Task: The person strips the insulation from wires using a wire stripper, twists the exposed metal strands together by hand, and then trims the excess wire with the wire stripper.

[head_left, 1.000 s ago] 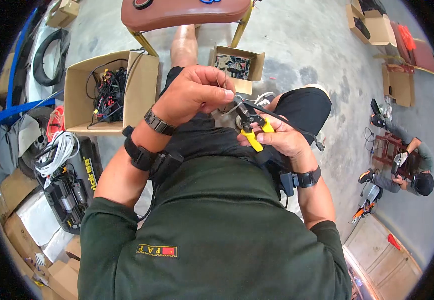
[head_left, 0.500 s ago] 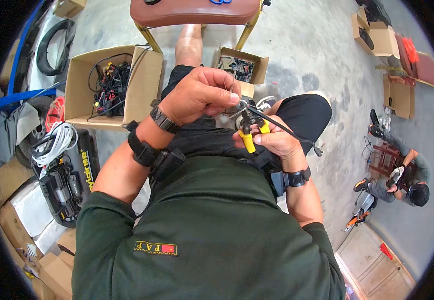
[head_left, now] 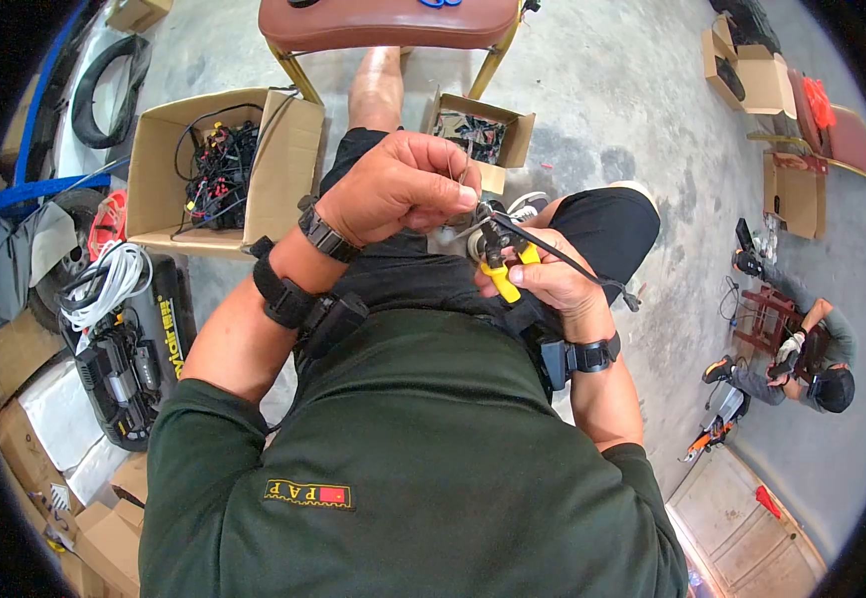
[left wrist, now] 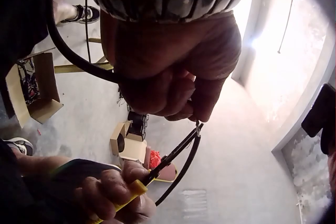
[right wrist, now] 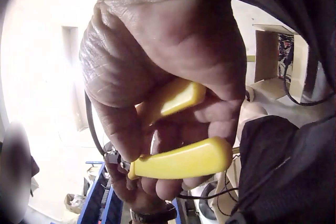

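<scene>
My left hand (head_left: 403, 189) pinches a thin wire between thumb and forefinger, just beside the tool's tip. In my right hand (head_left: 558, 274) is a plier-like tool with yellow handles (head_left: 500, 282); in the right wrist view the fingers curl round its yellow handle (right wrist: 181, 160), and the two handles stand apart. A black cable (head_left: 573, 261) runs from the tool's jaws over the right hand. In the left wrist view the tool's dark jaws meet the wire end right under the left fingertips (left wrist: 202, 111). Exactly how the jaws grip the wire is too small to tell.
An open carton (head_left: 284, 174) of tangled cables stands at the left, a smaller carton (head_left: 515, 140) ahead. A brown padded stool (head_left: 383, 28) is at the top. A black tool case (head_left: 114, 384) and white cable coil (head_left: 119, 289) lie left. Another person (head_left: 817, 344) sits at far right.
Over the past second the view has shifted slightly. The yellow handles narrowed their angle and then spread a little again, while the left hand kept its pinch on the wire.
</scene>
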Tool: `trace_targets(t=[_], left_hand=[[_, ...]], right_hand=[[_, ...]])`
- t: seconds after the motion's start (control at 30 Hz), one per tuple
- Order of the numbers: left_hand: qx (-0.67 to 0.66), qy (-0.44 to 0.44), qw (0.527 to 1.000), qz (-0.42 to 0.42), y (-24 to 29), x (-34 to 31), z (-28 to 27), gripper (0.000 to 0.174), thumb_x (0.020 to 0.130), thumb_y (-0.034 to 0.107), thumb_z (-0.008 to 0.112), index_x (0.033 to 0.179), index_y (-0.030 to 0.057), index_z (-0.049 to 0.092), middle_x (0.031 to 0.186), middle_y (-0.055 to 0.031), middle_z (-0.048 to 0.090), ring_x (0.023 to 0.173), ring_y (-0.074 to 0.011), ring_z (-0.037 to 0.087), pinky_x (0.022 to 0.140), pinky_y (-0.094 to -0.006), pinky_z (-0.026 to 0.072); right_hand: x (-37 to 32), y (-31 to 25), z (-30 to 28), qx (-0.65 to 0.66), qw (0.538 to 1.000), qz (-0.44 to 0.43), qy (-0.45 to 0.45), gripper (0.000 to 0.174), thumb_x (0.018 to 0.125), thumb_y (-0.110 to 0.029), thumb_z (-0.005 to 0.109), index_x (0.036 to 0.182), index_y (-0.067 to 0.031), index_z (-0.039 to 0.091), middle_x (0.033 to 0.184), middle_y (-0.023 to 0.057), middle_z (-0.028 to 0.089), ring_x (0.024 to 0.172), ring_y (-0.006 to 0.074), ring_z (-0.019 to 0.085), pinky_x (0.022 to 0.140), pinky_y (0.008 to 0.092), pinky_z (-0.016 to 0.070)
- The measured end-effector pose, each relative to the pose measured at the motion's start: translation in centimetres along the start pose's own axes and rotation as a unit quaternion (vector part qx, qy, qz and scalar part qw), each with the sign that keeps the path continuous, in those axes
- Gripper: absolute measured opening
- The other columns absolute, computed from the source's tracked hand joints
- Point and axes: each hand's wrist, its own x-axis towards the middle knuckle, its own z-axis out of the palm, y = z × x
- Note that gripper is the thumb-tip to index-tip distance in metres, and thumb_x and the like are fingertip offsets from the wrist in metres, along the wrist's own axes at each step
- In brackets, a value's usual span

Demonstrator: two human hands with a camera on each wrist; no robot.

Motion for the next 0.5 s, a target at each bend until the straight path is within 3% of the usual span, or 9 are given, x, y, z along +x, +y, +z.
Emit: trace_targets(t=[0.37, 0.5], left_hand=[[0.003, -0.005, 1.000, -0.004, 0.22, -0.11, 0.21, 0.006, 0.085, 0.006, 0.067, 0.087, 0.0001, 0.064, 0.067, 0.0006, 0.056, 0.049, -0.0037, 0.042, 0.044, -0.0188, 0.0289], [0.012, -0.014, 1.000, -0.009, 0.18, -0.15, 0.17, 0.010, 0.084, 0.007, 0.067, 0.086, -0.0016, 0.062, 0.064, 0.0003, 0.054, 0.047, -0.0053, 0.040, 0.043, -0.0203, 0.0291]], right_hand=[[-0.15, -0.05, -0.01, -0.003, 1.000, 0.007, -0.017, 0.028, 0.081, -0.012, 0.073, 0.103, -0.0005, 0.060, 0.096, 0.0175, 0.068, 0.085, 0.0268, 0.069, 0.077, 0.0363, 0.0566], [-0.13, -0.06, 0.25, -0.020, 1.000, -0.014, -0.011, 0.026, 0.080, -0.013, 0.075, 0.099, -0.0015, 0.061, 0.088, 0.0136, 0.069, 0.076, 0.0202, 0.067, 0.069, 0.0312, 0.0550]])
